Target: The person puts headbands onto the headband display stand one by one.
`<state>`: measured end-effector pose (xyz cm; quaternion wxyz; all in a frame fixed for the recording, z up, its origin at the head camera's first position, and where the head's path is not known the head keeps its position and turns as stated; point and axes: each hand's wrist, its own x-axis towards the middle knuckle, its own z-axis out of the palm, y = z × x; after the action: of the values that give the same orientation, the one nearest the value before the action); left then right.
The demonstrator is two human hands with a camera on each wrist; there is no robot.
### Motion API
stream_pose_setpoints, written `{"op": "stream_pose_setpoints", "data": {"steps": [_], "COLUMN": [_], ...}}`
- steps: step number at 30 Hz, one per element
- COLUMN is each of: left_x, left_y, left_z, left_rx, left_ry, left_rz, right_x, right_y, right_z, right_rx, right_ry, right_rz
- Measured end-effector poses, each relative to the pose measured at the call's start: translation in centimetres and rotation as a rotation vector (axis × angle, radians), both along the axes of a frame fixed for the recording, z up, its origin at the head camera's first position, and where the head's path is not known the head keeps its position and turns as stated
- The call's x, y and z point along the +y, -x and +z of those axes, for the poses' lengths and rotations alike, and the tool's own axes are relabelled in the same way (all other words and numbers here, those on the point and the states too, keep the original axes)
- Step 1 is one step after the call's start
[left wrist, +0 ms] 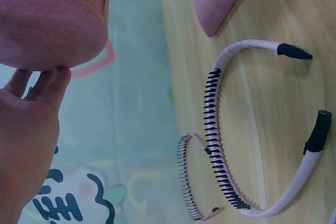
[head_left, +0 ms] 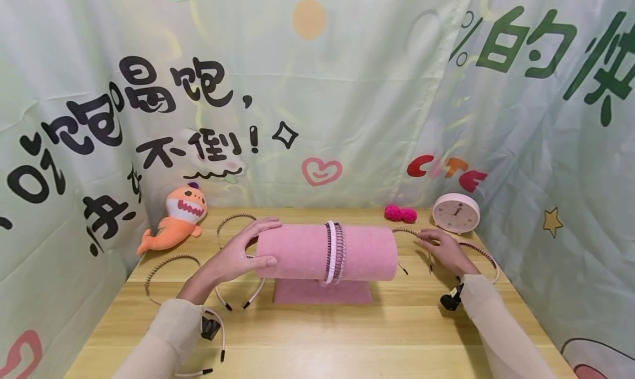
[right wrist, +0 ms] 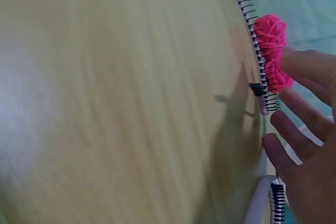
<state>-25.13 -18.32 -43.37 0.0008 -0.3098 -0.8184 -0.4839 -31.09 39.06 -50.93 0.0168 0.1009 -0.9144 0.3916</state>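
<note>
A pink plush headband display stand point(head_left: 297, 252) has a horizontal cylinder on a flat base. My left hand point(head_left: 243, 252) grips its left end, thumb in front and fingers over the far side. In the left wrist view the left fingers point(left wrist: 55, 90) press against the cylinder. White headbands point(head_left: 332, 252) with dark comb teeth circle its middle. At the stand's right end, my right hand point(head_left: 444, 249) reaches low over a toothed headband point(head_left: 407, 231), fingertips right at its band. The right wrist view has the fingers spread and fairly straight beside this headband point(right wrist: 252, 30).
Several headbands lie left, one point(head_left: 171, 260) under my left forearm; another point(head_left: 488, 252) lies right of my right hand. Along the back are an orange shark plush point(head_left: 178, 225), bright pink yarn point(head_left: 401, 214) and a round pink clock point(head_left: 456, 212). Printed curtains point(head_left: 357, 109) enclose the wooden table point(head_left: 317, 335).
</note>
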Motion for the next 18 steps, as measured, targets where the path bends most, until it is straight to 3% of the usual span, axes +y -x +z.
{"op": "stream_pose_setpoints", "data": {"steps": [18], "left_x": [0.00], "left_y": [0.14], "left_z": [-0.13], "left_rx": [-0.005], "left_ry": [0.008], "left_rz": [0.007], "right_x": [-0.24], "right_y": [0.45], "right_z": [-0.84], "right_rx": [-0.007], "right_ry": [-0.071], "right_rz": [-0.009]}}
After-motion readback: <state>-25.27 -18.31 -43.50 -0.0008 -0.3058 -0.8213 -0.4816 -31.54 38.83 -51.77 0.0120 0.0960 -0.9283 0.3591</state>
